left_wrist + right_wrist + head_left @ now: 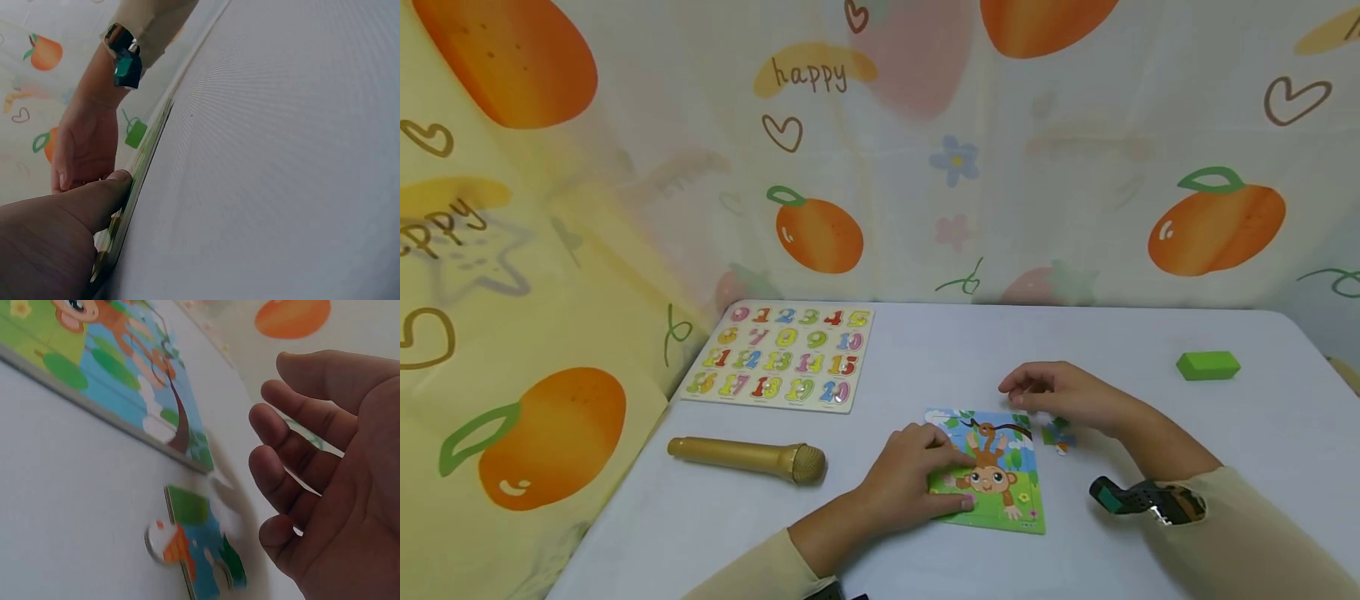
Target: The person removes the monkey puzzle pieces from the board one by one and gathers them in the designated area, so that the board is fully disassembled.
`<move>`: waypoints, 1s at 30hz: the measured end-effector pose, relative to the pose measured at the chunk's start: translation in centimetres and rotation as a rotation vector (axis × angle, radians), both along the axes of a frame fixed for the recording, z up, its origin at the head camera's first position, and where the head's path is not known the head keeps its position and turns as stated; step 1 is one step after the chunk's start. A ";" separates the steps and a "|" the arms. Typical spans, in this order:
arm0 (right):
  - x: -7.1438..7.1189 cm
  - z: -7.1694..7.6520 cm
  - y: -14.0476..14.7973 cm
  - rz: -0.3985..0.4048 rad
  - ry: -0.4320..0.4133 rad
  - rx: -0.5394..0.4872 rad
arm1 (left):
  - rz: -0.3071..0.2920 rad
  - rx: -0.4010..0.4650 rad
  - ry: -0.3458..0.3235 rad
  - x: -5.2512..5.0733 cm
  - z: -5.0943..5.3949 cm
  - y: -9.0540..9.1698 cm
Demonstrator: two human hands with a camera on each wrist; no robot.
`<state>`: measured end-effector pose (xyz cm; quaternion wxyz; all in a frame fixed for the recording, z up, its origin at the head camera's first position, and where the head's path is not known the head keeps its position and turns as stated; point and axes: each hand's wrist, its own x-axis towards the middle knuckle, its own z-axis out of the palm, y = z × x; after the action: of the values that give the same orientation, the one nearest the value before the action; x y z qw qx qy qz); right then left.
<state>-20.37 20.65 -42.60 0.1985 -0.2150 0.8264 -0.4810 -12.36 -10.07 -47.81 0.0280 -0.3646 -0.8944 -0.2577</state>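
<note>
A square monkey jigsaw puzzle (1018, 467) lies flat on the white table, its picture of a monkey hanging from a branch. My left hand (910, 475) rests on its left side, thumb and forefinger stretched over the picture; in the left wrist view the thumb (103, 197) lies along the puzzle's edge. Above the puzzle's far right corner hovers my right hand (1067, 392), fingers loosely bent and nothing in them. Below it, just right of the puzzle, a loose jigsaw piece (200, 525) with blue, green and orange parts lies on the table, partly hidden from the head camera.
A number board (778, 358) with coloured numerals lies at the far left. Nearer, a gold toy microphone (745, 458) points its head to the right. At the far right sits a green block (1208, 365). A printed curtain (910, 167) hangs behind the table.
</note>
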 end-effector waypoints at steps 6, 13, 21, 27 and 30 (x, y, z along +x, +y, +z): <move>0.1 -0.2 -2.0 0.048 -0.003 -0.052 | 0.007 -0.010 -0.039 0.0 0.1 0.0; 0.1 -0.9 -4.1 0.086 0.019 -0.071 | 0.000 -0.001 -0.016 -0.1 -0.2 -0.1; 0.4 -1.7 -5.8 0.084 -0.038 -0.085 | -0.008 0.020 -0.003 -0.2 -0.3 -0.1; 0.7 -2.2 -5.8 0.111 -0.048 -0.048 | -0.010 0.021 -0.007 -0.1 -0.2 -0.1; 0.7 -2.3 -5.8 0.134 0.010 -0.010 | -0.010 0.019 -0.013 -0.2 -0.1 -0.1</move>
<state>-19.63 14.88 -44.90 0.2251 -0.2730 0.8088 -0.4697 -12.54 -10.15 -47.94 0.0243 -0.3670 -0.8902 -0.2687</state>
